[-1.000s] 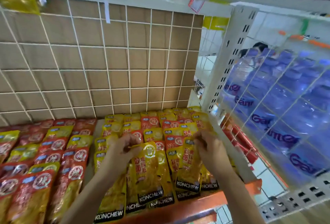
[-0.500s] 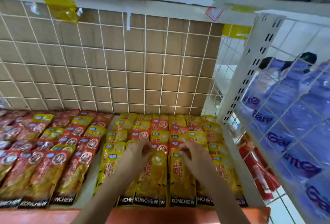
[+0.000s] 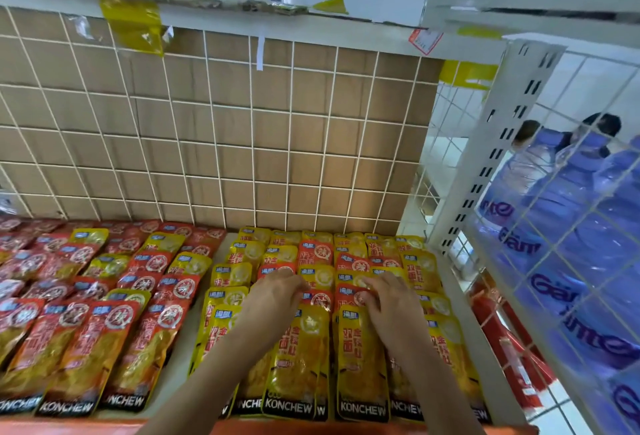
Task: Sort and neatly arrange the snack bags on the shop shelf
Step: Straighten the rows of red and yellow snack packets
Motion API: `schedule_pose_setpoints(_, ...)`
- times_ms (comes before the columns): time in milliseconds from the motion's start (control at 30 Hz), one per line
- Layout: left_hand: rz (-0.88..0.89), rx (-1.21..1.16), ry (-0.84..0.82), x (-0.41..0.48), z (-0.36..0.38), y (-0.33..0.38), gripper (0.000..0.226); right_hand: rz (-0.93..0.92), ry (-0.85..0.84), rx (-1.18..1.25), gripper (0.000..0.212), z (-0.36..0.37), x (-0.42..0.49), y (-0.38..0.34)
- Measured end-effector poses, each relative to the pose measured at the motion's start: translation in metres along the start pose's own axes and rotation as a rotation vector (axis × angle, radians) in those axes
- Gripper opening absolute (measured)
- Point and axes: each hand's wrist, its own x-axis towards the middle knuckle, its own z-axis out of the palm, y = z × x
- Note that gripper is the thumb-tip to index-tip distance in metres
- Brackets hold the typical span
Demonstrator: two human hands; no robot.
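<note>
1. Stock location. The snack bags lie flat on the shelf [image 3: 183, 362] in overlapping rows, each bag covering the lower part of the one behind it. The rows run from the orange front lip [image 3: 86, 426] back to the white wire grid [image 3: 214, 143], which has brown cardboard behind it.

2. Appearance. The yellow snack bags [image 3: 362, 358] fill the right block. Each has a blue brand patch at the top left, a round pale emblem, red characters down the face, a clear window showing yellow contents, and a black "KONCHEW" band at the bottom. Several red-topped bags are mixed into this block. The red snack bags [image 3: 86, 348] fill the left block, with a few yellow bags among them. A bare strip of shelf separates the two blocks.

3. Hands. The left hand [image 3: 277, 292] sits knuckles-up over the bag tops in the yellow block. Its fingers are bent downward, and it cannot be determined whether they pinch a bag. The right hand [image 3: 389, 306] rests just beside it on the neighbouring column, fingers loosely bent and lying on the bags.

4. Surroundings. Blue-labelled water bottles [image 3: 571, 226] stand behind wire mesh on the right.
</note>
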Motion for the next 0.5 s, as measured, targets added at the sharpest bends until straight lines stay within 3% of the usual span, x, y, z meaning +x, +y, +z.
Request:
schedule_pose_setpoints(200, 0.028, 0.157, -0.123, 0.012, 0.011, -0.002, 0.033, 0.06, -0.048, -0.006, 0.036, 0.006, 0.005, -0.001)
schedule_pose_setpoints(500, 0.018, 0.115, -0.046, 0.013, 0.025, -0.007, 0.024, 0.096, -0.106, 0.014, 0.028, 0.003, 0.014, -0.007)
